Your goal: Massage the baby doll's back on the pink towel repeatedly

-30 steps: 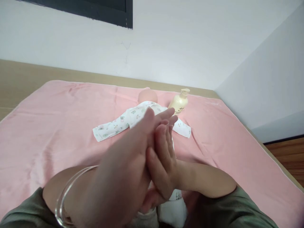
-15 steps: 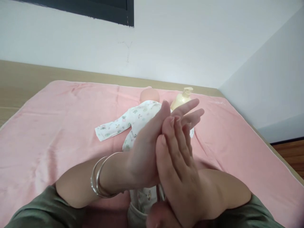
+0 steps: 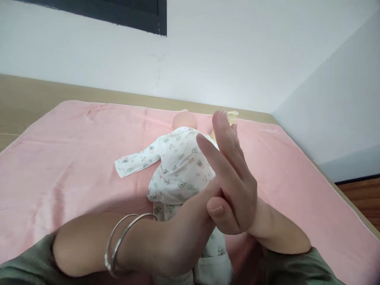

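My left hand, with two silver bangles at its wrist, presses against my right hand. My right fingers stretch up and to the left; they hide my left fingers. Beneath and behind both hands, a baby doll lies on a pink cloth. It wears a white printed top and light trousers, one sleeve spread to the left, its smooth head towards the wall. Behind my right fingertips stands a pale yellow pump bottle, mostly covered.
The cloth lies on a light wooden surface that meets a white wall. A dark frame is at the top left. Brown wood shows at the far right.
My left hand has moved down, and its fingers have gone out of sight behind my right hand. My right hand has risen and turned, covering more of the bottle. More of the doll shows.
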Demonstrator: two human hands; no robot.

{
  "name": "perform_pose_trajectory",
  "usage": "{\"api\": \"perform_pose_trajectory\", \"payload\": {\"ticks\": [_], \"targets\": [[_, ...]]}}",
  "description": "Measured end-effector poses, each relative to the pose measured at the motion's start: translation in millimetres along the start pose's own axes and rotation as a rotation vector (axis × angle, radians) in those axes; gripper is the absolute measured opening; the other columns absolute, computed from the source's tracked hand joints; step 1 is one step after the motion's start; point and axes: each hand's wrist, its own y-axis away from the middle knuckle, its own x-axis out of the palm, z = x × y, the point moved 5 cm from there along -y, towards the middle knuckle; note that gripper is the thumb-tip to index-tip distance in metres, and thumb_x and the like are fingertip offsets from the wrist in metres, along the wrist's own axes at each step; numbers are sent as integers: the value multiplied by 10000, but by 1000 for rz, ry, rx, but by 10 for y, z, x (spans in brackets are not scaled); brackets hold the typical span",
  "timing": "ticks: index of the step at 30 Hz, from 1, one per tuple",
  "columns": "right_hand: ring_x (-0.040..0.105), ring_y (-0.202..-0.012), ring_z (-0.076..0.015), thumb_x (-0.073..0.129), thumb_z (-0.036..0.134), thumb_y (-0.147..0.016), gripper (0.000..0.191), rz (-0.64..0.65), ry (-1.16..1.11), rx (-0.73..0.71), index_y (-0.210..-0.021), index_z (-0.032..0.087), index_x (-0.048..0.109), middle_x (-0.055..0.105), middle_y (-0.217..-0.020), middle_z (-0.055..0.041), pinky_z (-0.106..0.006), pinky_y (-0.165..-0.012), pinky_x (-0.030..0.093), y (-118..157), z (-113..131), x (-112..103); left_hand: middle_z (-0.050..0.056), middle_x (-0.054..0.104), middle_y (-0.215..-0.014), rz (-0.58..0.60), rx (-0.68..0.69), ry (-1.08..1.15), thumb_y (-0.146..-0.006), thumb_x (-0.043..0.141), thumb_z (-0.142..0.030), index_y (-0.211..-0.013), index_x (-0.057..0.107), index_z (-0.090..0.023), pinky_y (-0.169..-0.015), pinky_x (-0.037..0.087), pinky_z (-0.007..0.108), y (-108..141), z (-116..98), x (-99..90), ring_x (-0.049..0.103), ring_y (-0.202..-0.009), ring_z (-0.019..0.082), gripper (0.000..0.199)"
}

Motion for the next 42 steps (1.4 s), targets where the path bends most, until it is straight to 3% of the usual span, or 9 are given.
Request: {"api": "perform_pose_trajectory", "payload": {"ticks": [3,5,8,12,16,24,31,37,42], "targets": [[278,-1531,-330,155,541,-1051,616,-88,56,-95,-1594,264,243,283,-1661,-40,-625,-1256,206,-50,-45,-14,-170,513,-1491,33,-55,152,-1051,273,-505,-1327,601,-440,-1279,248,508,40,-85,-13,181,-1558,266,433],[310,-1518,-335,201,481,-1062,552,-89,59,-17,-1581,304,257,342,-1635,-32,-663,-1236,221,-68,-180,29,-111,511,-1519,-54,52,146,-1042,323,-517,-1406,530,-415,-1298,249,514,-7,-202,-145,240,-1553,261,432],[367,-1491,-340,285,379,-1057,501,-30,-25,168,-1549,291,322,427,-1585,-68,-682,-1192,315,-40,-435,257,-38,552,-1496,-272,217,-125,-1013,454,-423,-1470,442,-366,-1254,342,523,-229,-278,-516,359,-1508,268,461],[523,-1377,-273,405,211,-981,443,232,-157,222,-1399,166,544,610,-1408,-129,-505,-1156,466,100,-598,873,63,540,-1505,-642,185,-553,-940,514,-229,-1445,484,-244,-1227,379,482,-624,-45,-1145,449,-1449,269,506],[378,-1487,-278,420,122,-900,534,365,-94,231,-1418,78,540,515,-1512,-154,-513,-1277,276,236,-695,1264,110,622,-1395,-741,179,-806,-933,431,-198,-1302,604,-166,-1198,408,473,-800,238,-1490,550,-1342,259,409],[325,-1520,-246,377,117,-907,571,451,-151,252,-1451,192,534,474,-1558,-83,-579,-1268,213,201,-1018,1332,101,705,-1228,-750,270,-973,-941,374,-233,-1190,641,-169,-1094,492,435,-801,355,-1590,630,-1181,233,370],[309,-1520,-326,382,442,-1010,627,456,19,560,-1532,94,398,351,-1617,-169,-556,-1251,250,221,-1523,1258,162,642,-1337,-717,250,-1193,-859,404,-227,-1288,598,-110,-1195,364,516,-855,411,-1559,559,-1281,294,485],[424,-1443,-388,328,286,-1015,590,474,329,523,-1447,-104,428,476,-1486,-315,-529,-1215,343,273,-953,1119,127,717,-1212,-668,203,-1266,-825,397,-230,-1143,694,-143,-1109,452,484,-889,336,-1619,623,-1170,297,444],[378,-1489,-299,331,137,-964,517,481,180,289,-1426,-5,515,487,-1519,-220,-476,-1254,313,250,-732,1184,114,748,-1132,-691,202,-1224,-865,360,-224,-1067,719,-146,-1051,498,452,-879,310,-1696,657,-1086,269,419]]}}
